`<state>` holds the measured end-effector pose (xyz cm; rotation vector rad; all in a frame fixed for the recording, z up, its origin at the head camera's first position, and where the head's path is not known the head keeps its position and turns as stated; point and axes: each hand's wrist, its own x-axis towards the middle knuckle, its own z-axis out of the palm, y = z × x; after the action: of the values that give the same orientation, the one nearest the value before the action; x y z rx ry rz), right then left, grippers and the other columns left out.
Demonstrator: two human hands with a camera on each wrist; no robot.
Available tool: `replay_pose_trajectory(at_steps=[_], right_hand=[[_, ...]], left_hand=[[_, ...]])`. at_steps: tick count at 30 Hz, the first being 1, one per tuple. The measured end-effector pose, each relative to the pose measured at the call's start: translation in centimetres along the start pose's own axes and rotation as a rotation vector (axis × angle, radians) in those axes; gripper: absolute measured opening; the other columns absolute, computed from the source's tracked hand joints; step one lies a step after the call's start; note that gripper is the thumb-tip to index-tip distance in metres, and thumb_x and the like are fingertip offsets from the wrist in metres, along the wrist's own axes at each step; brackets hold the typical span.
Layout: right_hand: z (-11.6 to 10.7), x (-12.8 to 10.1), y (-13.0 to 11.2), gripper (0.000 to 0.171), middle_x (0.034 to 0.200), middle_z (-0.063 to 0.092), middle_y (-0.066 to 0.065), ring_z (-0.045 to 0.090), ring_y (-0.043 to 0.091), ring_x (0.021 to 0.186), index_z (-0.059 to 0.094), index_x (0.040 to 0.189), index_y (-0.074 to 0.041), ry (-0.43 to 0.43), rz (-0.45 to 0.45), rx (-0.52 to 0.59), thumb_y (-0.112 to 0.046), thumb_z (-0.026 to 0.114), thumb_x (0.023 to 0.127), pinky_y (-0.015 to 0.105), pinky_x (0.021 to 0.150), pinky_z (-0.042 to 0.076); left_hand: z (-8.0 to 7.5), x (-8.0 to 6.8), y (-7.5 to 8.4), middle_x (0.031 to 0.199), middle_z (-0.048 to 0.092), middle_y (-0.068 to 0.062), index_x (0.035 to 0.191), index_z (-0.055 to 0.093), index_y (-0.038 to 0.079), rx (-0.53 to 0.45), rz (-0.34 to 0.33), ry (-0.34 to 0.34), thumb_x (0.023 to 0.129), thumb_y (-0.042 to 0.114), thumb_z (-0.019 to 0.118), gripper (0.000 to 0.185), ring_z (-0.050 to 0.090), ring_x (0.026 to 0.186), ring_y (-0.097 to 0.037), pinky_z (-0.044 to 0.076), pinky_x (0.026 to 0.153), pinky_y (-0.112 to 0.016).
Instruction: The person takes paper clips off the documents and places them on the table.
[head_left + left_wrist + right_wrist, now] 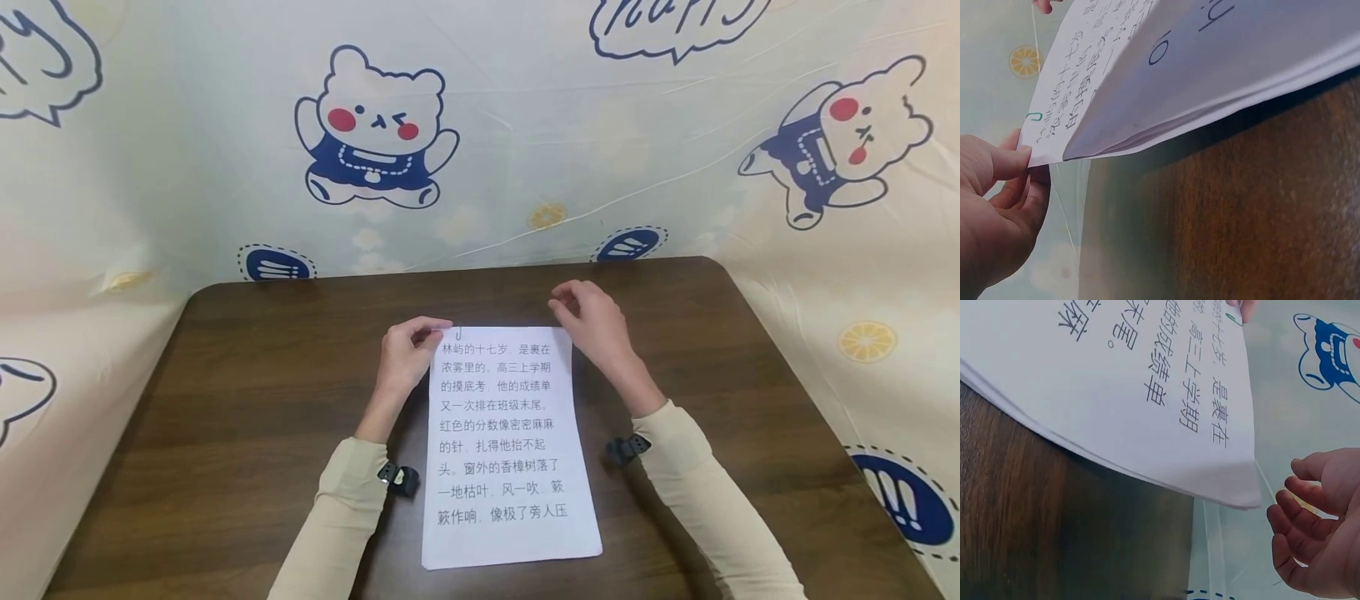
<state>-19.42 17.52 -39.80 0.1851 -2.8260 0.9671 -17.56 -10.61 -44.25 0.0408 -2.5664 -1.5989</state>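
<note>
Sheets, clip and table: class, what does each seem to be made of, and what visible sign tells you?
Sheets: thin white matte paper, printed in black; several layered edges bend up at the corner the left hand pinches. Clip: a thin green loop, probably coated wire. Table: dark brown wood grain with a soft sheen, wood or laminate. The right hand touches nothing.

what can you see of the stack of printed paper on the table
The stack of paper is several white sheets, the top one printed with large black Chinese text. It lies lengthwise on the dark wooden table. A green paper clip sits at its top left corner, which the left hand pinches. The right hand hovers by the top right corner, apart from it.
</note>
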Motion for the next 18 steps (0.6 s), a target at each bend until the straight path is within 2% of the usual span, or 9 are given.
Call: replay_pose_trajectory(at_steps=[5,18], right_hand=[[0.1,0.0,-0.6,0.03,0.116,0.066,0.01,0.061,0.027,0.099,0.065,0.123,-0.01,-0.006,-0.013,-0.004,-0.028,0.063,0.099,0.043,0.087,0.054],[0.9,0.2,-2.3,0.03,0.114,0.066,0.008,0.062,0.024,0.099,0.066,0.122,-0.011,-0.027,-0.051,-0.015,-0.028,0.066,0.098,0.041,0.088,0.054]], left_hand=[[0.0,0.0,-0.1,0.104,0.075,-0.012,0.108,0.078,0.011,0.0,0.017,0.0,0.096,0.006,0.064,0.019,0.061,0.087,-0.023,0.045,0.074,-0.026],[0.0,-0.1,0.1,0.107,0.075,-0.012,0.11,0.077,0.012,-0.008,-0.001,-0.013,0.097,0.007,0.064,0.019,0.061,0.088,-0.025,0.046,0.076,-0.031]])
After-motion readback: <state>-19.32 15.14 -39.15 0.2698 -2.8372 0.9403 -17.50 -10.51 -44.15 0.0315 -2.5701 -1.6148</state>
